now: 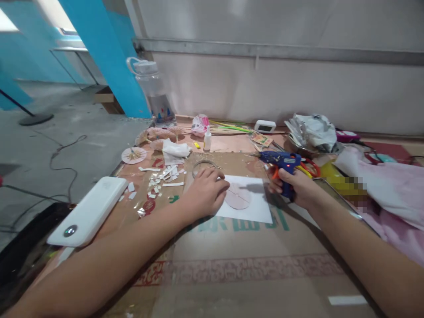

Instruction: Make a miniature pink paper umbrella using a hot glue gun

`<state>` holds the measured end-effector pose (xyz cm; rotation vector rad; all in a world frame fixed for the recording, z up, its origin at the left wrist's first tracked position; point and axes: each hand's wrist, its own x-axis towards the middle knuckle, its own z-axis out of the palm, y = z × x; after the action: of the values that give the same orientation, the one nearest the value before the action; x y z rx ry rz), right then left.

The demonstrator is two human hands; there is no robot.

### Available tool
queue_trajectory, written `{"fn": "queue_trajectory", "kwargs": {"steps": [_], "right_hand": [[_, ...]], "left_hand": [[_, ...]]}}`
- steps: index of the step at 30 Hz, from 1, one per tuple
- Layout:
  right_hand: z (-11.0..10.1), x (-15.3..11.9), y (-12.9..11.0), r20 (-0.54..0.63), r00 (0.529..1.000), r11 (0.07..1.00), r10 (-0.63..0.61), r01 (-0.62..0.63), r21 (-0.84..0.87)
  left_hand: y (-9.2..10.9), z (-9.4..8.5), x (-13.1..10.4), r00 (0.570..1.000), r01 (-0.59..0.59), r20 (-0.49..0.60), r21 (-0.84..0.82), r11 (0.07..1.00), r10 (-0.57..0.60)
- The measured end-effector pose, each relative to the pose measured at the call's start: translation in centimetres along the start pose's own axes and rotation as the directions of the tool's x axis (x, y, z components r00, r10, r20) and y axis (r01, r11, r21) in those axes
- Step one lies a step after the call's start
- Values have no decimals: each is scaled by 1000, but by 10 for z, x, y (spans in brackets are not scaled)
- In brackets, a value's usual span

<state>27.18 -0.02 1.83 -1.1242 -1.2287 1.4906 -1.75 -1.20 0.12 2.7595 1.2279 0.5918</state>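
A white paper sheet (261, 205) lies on a brown cardboard sheet (251, 287), bearing a pale pink disc (239, 201) with thin lines across it. My left hand (209, 190) rests over the sheet's left edge, its fingers closed together near a thin stick; what they hold, if anything, is hidden. To the right, my right hand (293, 187) grips a blue glue gun (285, 161) above the cardboard, its nozzle pointing left. A round metal ring (195, 170) lies just behind my left hand.
A white power bank (88, 212), paper scraps (168, 174) and a pink disc (134, 155) lie left. Behind stand a water bottle (155, 95) and small glue bottle (207, 140). At right are a bowl with plastic bags (313, 132) and pink cloth (387, 190).
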Motion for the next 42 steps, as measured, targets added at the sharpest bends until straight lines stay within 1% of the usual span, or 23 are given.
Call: {"fn": "queue_trajectory", "kwargs": {"steps": [3, 6, 9, 11, 13, 15, 17, 19, 22, 28, 31, 37, 42], "right_hand": [[-2, 1, -6, 50, 998, 999, -26, 28, -46], [-8, -2, -10, 78, 996, 994, -48, 55, -91], [-13, -6, -13, 102, 994, 990, -39, 52, -131], [-16, -8, -14, 120, 993, 972, -3, 31, -232], [-18, -11, -16, 124, 990, 919, 69, -14, -395], [-20, -12, -17, 109, 983, 838, 146, -64, -543], [-21, -13, -19, 99, 977, 777, 189, -88, -623], [-19, -14, -20, 103, 971, 742, 216, -95, -663], [-14, -13, -21, 96, 966, 697, 240, -103, -710], [-6, -14, -21, 145, 971, 666, 191, -20, -746], [-5, -15, -20, 153, 973, 669, 174, -3, -744], [-3, -15, -18, 159, 972, 680, 173, -1, -733], [0, -16, -19, 187, 967, 682, 171, 21, -731]], "left_hand": [[-2, 3, 0, 1000, -6, -27, 3, 1000, 6], [-1, 2, 0, 999, -11, -52, -27, 1000, 10], [4, -2, 1, 1000, -6, 0, -64, 998, 6], [8, -4, 1, 999, -10, 51, -72, 997, 13], [11, -5, 1, 996, -22, 83, -67, 997, 28], [11, -5, 1, 995, -29, 98, -66, 997, 35], [10, -5, 2, 995, -31, 97, -67, 997, 37], [7, -6, 3, 995, -38, 89, -58, 998, 43], [2, -9, 6, 992, -74, 98, -42, 996, 78], [-1, -7, 12, 990, -80, 107, -83, 993, 89], [-1, -4, 14, 992, -82, 94, -74, 994, 89], [3, 0, 8, 996, -60, 73, 25, 998, 58], [7, -1, 4, 999, -40, 38, 18, 999, 39]]}}
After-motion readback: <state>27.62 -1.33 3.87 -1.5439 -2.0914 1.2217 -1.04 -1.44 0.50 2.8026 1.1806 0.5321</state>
